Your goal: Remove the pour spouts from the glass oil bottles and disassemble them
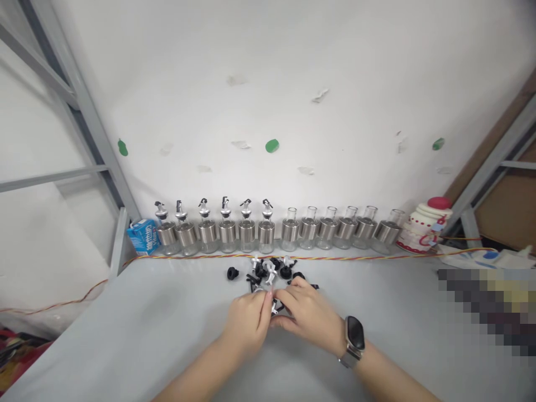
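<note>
My left hand (250, 317) and my right hand (309, 314) meet over the table, fingers closed together on a small black and silver bottle pourer (275, 307). Fingers cover most of this piece. Just beyond them lies a loose heap of black and silver pourer parts (270, 272); a black stopper (232, 273) sits apart on its left. Behind the heap stand several glass oil bottles with steel bands. Those on the left, such as this bottle (266, 234), carry pourers, while those on the right, such as this one (309, 230), have bare necks.
A blue drink carton (143, 237) stands at the left end of the bottle row, a white and red jar (425, 226) at the right end. A twisted red and yellow wire (335, 258) runs across the grey table (176, 318). Metal shelf posts flank both sides.
</note>
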